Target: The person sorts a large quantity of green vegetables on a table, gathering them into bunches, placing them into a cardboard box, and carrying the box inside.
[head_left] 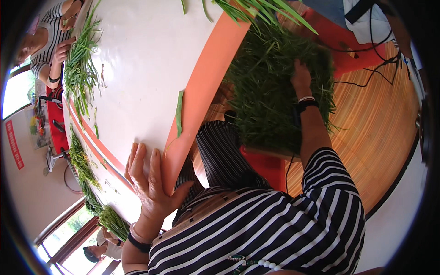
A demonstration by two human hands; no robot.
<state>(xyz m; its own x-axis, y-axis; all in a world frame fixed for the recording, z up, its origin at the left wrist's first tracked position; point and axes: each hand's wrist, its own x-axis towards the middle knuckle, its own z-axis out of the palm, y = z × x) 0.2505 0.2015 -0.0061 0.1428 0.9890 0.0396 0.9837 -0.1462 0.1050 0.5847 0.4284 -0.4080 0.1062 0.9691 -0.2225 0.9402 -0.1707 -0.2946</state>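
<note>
My left hand rests on the near edge of the white table with its fingers spread and nothing in them. To the right, below table height, my right hand reaches into a large heap of long green garlic chives. Dark blur among the leaves hides its fingertips, so whether it grips any cannot be told. A single flat green leaf lies on the table's orange border. More chives stick out over the far corner of the table.
Across the table, a person in a striped shirt has hands at a chive pile. Further piles line the left side, near another person. A red stool and black cables are at the right.
</note>
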